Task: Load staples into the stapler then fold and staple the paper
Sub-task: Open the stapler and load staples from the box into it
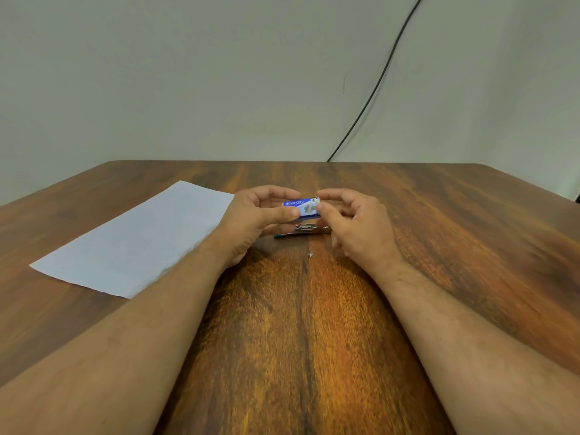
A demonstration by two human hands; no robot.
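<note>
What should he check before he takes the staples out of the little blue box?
1. Staple box held firmly: ok, the left hand pinches it.
2. Right hand at the box's end: ok, fingertips touch it.
3. Box open: cannot tell.
4. Stapler within reach: ok, on the table just beneath the hands.
5. Stapler opened for loading: cannot tell, mostly hidden.
6. Paper ready: ok, flat and unfolded at the left.
</note>
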